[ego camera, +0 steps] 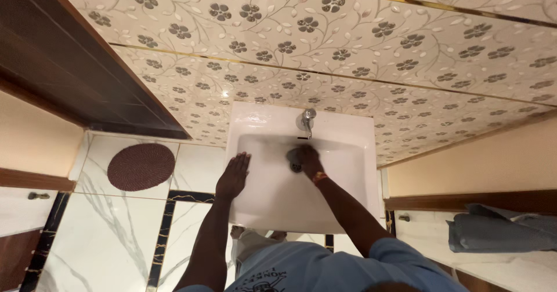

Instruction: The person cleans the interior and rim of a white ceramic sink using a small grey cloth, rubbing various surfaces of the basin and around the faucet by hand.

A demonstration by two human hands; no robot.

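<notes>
The left hand (234,176) lies flat, fingers spread, on the left rim of the white washbasin (348,152) — gripping nothing. The right hand (308,157) reaches into the bowl, curled over something dark by the drain, below the chrome tap (306,119) — its hold is blurred, so I cannot tell.

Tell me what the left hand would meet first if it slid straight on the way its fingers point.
The left hand lies flat on the white sink's left rim, fingers toward the wall. Straight on, the bare rim, then probably the flower-patterned wall tiles behind; depth is unclear.
</notes>
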